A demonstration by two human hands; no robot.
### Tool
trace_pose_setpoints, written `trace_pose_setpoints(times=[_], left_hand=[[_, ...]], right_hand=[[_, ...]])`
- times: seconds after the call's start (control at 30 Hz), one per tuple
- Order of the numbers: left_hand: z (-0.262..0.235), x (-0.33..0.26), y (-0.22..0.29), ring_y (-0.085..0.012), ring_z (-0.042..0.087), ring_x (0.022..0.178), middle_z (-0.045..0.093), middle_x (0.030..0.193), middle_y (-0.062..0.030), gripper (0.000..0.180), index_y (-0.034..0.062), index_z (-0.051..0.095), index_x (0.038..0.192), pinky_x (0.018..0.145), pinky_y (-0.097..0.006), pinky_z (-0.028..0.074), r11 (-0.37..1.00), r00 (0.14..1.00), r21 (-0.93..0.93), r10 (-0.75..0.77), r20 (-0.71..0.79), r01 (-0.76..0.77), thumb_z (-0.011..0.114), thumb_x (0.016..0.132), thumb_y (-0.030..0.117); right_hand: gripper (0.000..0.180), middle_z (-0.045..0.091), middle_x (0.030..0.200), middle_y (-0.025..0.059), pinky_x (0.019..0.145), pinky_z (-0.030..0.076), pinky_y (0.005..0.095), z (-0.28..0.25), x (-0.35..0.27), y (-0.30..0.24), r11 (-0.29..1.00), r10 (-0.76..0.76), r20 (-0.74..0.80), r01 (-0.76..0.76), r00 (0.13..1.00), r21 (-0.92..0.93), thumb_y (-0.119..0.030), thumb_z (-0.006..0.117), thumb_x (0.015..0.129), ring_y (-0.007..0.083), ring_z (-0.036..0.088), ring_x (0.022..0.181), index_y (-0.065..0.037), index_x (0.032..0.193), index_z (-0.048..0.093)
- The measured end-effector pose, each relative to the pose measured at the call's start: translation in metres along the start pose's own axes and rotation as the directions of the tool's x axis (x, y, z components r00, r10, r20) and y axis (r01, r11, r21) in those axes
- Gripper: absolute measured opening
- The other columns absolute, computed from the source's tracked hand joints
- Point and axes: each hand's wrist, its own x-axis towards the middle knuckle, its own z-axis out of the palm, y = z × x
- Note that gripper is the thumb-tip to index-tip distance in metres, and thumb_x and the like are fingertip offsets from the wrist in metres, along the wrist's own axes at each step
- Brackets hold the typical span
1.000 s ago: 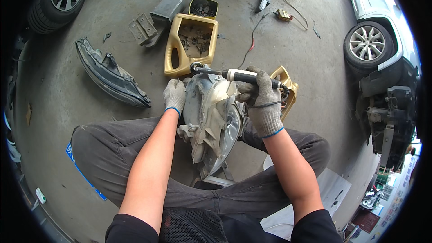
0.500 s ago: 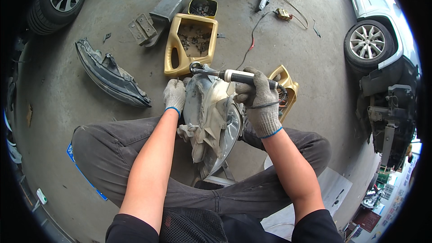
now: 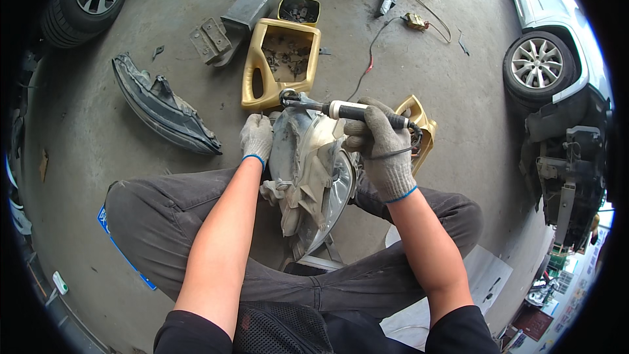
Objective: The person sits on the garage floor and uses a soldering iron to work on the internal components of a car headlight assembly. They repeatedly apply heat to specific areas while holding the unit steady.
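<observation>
A worn car headlight (image 3: 303, 164), with a dusty pale housing and clear lens, lies between my knees. My left hand (image 3: 257, 136), in a grey-white knit glove, is closed at its far left edge; the fingertips are partly hidden. In my gloved right hand (image 3: 385, 147) is a corded soldering iron (image 3: 347, 111) with a white and black handle. It lies nearly level above the far end of the headlight, its metal shaft pointing left. The dark end of the tool is beside the gold cut-open jug (image 3: 251, 101). Whether its tip touches the housing I cannot tell.
Small dark pieces fill the jug and a yellow-rimmed tub (image 3: 299, 10) behind it. Another gold container (image 3: 424, 132) stands beyond my right hand. A second headlight (image 3: 164, 108) lies at left. A cable (image 3: 372, 56) crosses the floor; a car (image 3: 557, 65) stands at right.
The view has shifted very slightly. Both hands keep their places, and the soldering iron stays above the far end of the headlight with almost no movement.
</observation>
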Motion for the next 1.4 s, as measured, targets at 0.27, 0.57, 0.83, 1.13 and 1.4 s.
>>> trace_pose_setpoints(times=[0.27, 0.57, 0.83, 1.13, 1.4], left_hand=[[0.000, -0.001, 0.001, -0.0261, 0.066, 0.081, 0.069, 0.083, -0.0110, 0.026, 0.0054, 0.065, 0.092, 0.076, -0.039, 0.051, 1.000, 1.000, -0.024, -0.019, -0.008, 0.019, 0.055, 0.093, 0.029], [0.002, 0.002, -0.001, -0.0259, 0.067, 0.079, 0.069, 0.082, -0.0110, 0.025, 0.0051, 0.065, 0.091, 0.074, -0.039, 0.051, 1.000, 1.000, -0.010, -0.017, -0.006, 0.016, 0.055, 0.093, 0.028], [0.000, 0.002, -0.002, -0.0219, 0.063, 0.079, 0.067, 0.083, -0.0113, 0.027, 0.0043, 0.066, 0.094, 0.074, -0.037, 0.048, 0.999, 0.999, -0.040, -0.030, 0.018, 0.030, 0.057, 0.090, 0.030], [0.006, 0.006, -0.009, -0.0359, 0.066, 0.091, 0.069, 0.095, -0.0186, 0.029, 0.0054, 0.066, 0.097, 0.082, -0.044, 0.050, 1.000, 1.000, -0.004, -0.021, 0.001, 0.021, 0.055, 0.092, 0.032], [0.006, 0.008, -0.011, -0.0349, 0.066, 0.090, 0.070, 0.093, -0.0173, 0.028, 0.0060, 0.066, 0.096, 0.081, -0.044, 0.050, 1.000, 1.000, 0.013, -0.021, 0.005, 0.021, 0.055, 0.092, 0.032]], right_hand=[[0.046, 0.068, 0.090, 0.0156, 0.066, 0.055, 0.0264, 0.010, -0.015, -0.020, 0.938, -0.130, 0.052, 0.139, 0.990, -0.317, -0.014, 0.057, 0.092, 0.0156, 0.066, 0.074, 0.009, 0.130, 0.046], [0.044, 0.067, 0.103, 0.0167, 0.074, 0.057, 0.0287, 0.017, -0.022, -0.008, 0.935, -0.120, 0.141, 0.160, 0.983, -0.316, -0.011, 0.058, 0.093, 0.0180, 0.068, 0.085, 0.005, 0.132, 0.046], [0.045, 0.068, 0.094, 0.0168, 0.068, 0.057, 0.0277, 0.021, -0.023, -0.006, 0.937, -0.146, 0.068, 0.160, 0.987, -0.310, -0.016, 0.058, 0.095, 0.0179, 0.068, 0.077, 0.006, 0.132, 0.045], [0.042, 0.069, 0.087, 0.0162, 0.060, 0.057, 0.0283, 0.013, -0.017, -0.009, 0.941, -0.162, 0.023, 0.162, 0.986, -0.297, -0.020, 0.058, 0.095, 0.0198, 0.069, 0.068, 0.006, 0.127, 0.052], [0.042, 0.069, 0.087, 0.0155, 0.057, 0.057, 0.0280, 0.013, -0.012, -0.007, 0.945, -0.145, 0.012, 0.142, 0.989, -0.294, -0.021, 0.058, 0.095, 0.0192, 0.068, 0.065, 0.007, 0.127, 0.053]])
